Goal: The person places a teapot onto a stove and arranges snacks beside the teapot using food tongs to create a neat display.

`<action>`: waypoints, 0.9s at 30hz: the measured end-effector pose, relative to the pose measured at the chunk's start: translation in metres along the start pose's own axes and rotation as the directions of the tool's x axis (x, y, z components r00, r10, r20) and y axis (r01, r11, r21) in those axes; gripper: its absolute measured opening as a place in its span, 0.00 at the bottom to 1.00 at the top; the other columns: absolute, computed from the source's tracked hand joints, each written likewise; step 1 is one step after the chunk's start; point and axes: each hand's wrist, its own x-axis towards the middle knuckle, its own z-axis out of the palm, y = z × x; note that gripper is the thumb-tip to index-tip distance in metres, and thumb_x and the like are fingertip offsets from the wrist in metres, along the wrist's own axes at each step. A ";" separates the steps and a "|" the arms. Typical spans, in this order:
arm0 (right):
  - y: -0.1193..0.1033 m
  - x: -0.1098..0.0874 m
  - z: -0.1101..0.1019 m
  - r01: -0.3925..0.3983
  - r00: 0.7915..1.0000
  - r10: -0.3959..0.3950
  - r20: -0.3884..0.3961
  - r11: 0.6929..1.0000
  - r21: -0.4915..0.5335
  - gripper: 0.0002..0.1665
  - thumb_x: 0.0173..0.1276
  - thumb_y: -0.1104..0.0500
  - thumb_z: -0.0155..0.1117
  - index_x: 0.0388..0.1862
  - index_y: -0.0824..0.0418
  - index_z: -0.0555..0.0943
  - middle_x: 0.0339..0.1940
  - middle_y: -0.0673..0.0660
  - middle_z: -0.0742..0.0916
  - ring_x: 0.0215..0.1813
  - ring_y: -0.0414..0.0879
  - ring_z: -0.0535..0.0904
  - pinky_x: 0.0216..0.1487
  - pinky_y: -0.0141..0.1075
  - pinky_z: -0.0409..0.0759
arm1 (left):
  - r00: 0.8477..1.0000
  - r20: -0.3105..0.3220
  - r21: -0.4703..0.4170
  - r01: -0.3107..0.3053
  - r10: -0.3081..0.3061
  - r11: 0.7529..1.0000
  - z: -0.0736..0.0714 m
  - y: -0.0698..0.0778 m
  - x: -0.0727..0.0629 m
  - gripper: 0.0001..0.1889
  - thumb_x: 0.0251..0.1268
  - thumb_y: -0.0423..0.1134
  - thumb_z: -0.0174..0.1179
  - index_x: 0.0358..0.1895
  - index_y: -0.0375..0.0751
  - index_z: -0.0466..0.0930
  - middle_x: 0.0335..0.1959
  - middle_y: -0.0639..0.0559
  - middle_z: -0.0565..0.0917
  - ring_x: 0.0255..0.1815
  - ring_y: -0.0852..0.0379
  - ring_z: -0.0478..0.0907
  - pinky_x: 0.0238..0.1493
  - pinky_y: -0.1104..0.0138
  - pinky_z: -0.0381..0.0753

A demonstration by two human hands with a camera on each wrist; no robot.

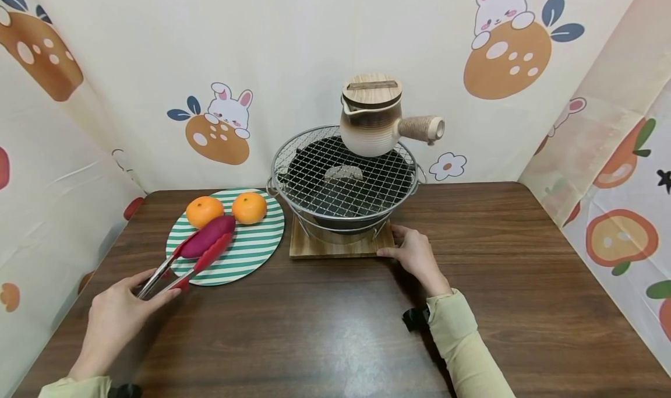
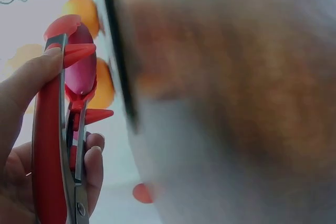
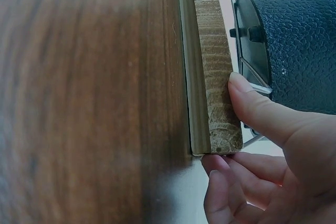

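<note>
My left hand (image 1: 114, 317) grips red-tipped metal tongs (image 1: 214, 253) between thumb and fingers. Between the tong tips is a purple sweet potato (image 1: 201, 242), over a green-and-white striped round mat (image 1: 251, 255). Two mandarins (image 1: 205, 211) lie on the mat behind it. At the front right corner of a wooden board (image 3: 218, 77), my right hand (image 1: 417, 257) has its thumb on top and its fingers curled against the side. On that board stands a round black grill (image 3: 299, 40) with a wire mesh (image 1: 309, 179) on top.
A lidded clay teapot (image 1: 369, 124) with a cord-wrapped side handle sits on the back right of the mesh. A patterned cloth (image 1: 304, 48) rises behind the brown wooden table (image 1: 314, 328) and along both sides.
</note>
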 end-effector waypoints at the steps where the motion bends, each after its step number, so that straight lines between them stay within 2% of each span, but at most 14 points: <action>1: 0.000 0.000 0.000 0.000 1.000 0.000 -0.001 1.000 -0.001 0.41 0.53 0.52 0.76 0.64 0.66 0.74 0.57 0.64 0.84 0.46 0.52 0.83 0.52 0.49 0.78 | 1.000 -0.008 -0.004 -0.006 0.006 1.000 -0.001 0.001 0.001 0.39 0.45 0.61 0.72 0.54 0.32 0.81 0.21 0.43 0.82 0.21 0.54 0.66 0.20 0.68 0.58; 6: 0.001 0.000 0.000 -0.001 1.000 0.001 -0.002 1.000 -0.003 0.41 0.53 0.52 0.76 0.63 0.67 0.74 0.57 0.64 0.84 0.44 0.51 0.83 0.51 0.49 0.78 | 0.999 -0.038 -0.027 -0.035 0.034 0.999 -0.008 0.007 0.006 0.38 0.44 0.59 0.73 0.53 0.32 0.81 0.25 0.38 0.84 0.22 0.54 0.68 0.21 0.68 0.60; 10: 0.001 0.000 0.000 -0.001 1.000 0.001 -0.001 1.000 -0.003 0.41 0.53 0.51 0.76 0.63 0.67 0.75 0.56 0.64 0.84 0.44 0.51 0.83 0.50 0.48 0.78 | 0.998 -0.048 -0.039 -0.043 0.041 0.998 -0.014 0.011 0.011 0.38 0.43 0.58 0.74 0.53 0.31 0.81 0.38 0.30 0.85 0.27 0.47 0.75 0.23 0.68 0.63; 12: 0.001 0.001 0.000 -0.002 1.000 0.002 0.000 1.000 -0.004 0.41 0.53 0.51 0.76 0.63 0.67 0.75 0.56 0.64 0.85 0.44 0.51 0.83 0.49 0.48 0.79 | 0.997 -0.058 -0.037 -0.052 0.050 0.998 -0.017 0.014 0.013 0.38 0.42 0.58 0.74 0.53 0.32 0.81 0.39 0.29 0.85 0.28 0.47 0.77 0.22 0.68 0.63; 13: 0.001 0.001 0.000 -0.003 1.000 0.003 0.000 1.000 -0.004 0.41 0.53 0.51 0.76 0.63 0.67 0.75 0.56 0.64 0.85 0.45 0.52 0.84 0.49 0.48 0.79 | 0.997 -0.060 -0.038 -0.056 0.054 0.998 -0.019 0.015 0.014 0.38 0.43 0.58 0.74 0.53 0.32 0.81 0.40 0.29 0.85 0.28 0.46 0.77 0.22 0.68 0.63; 18: 0.001 0.001 0.001 -0.007 1.000 0.007 0.002 1.000 0.001 0.41 0.52 0.52 0.76 0.63 0.67 0.75 0.56 0.64 0.84 0.46 0.53 0.84 0.49 0.47 0.79 | 0.994 -0.079 -0.023 -0.073 0.071 0.997 -0.028 0.024 0.022 0.37 0.44 0.58 0.74 0.53 0.34 0.82 0.34 0.33 0.86 0.21 0.58 0.69 0.21 0.68 0.60; 21: 0.000 0.001 0.000 -0.010 1.000 0.010 0.001 1.000 -0.002 0.41 0.52 0.51 0.77 0.63 0.66 0.75 0.56 0.64 0.85 0.48 0.54 0.84 0.51 0.48 0.79 | 0.994 -0.081 -0.028 -0.076 0.074 0.997 -0.032 0.030 0.027 0.36 0.45 0.58 0.73 0.55 0.35 0.81 0.35 0.33 0.86 0.20 0.62 0.65 0.20 0.68 0.61; 24: 0.000 0.001 0.000 -0.013 1.000 0.013 -0.002 1.000 -0.009 0.41 0.52 0.51 0.77 0.63 0.66 0.75 0.56 0.63 0.85 0.49 0.54 0.83 0.52 0.49 0.78 | 0.995 -0.078 -0.054 -0.070 0.066 0.996 -0.037 0.036 0.033 0.37 0.46 0.60 0.72 0.56 0.38 0.81 0.35 0.35 0.85 0.21 0.62 0.65 0.20 0.68 0.61; 27: 0.000 0.001 0.000 -0.007 1.000 0.007 -0.006 1.000 -0.011 0.41 0.52 0.51 0.77 0.63 0.66 0.76 0.54 0.63 0.86 0.49 0.54 0.83 0.52 0.50 0.78 | 0.995 -0.076 -0.076 -0.066 0.060 0.995 -0.042 0.042 0.038 0.37 0.47 0.60 0.71 0.57 0.38 0.80 0.38 0.34 0.85 0.26 0.56 0.70 0.20 0.69 0.62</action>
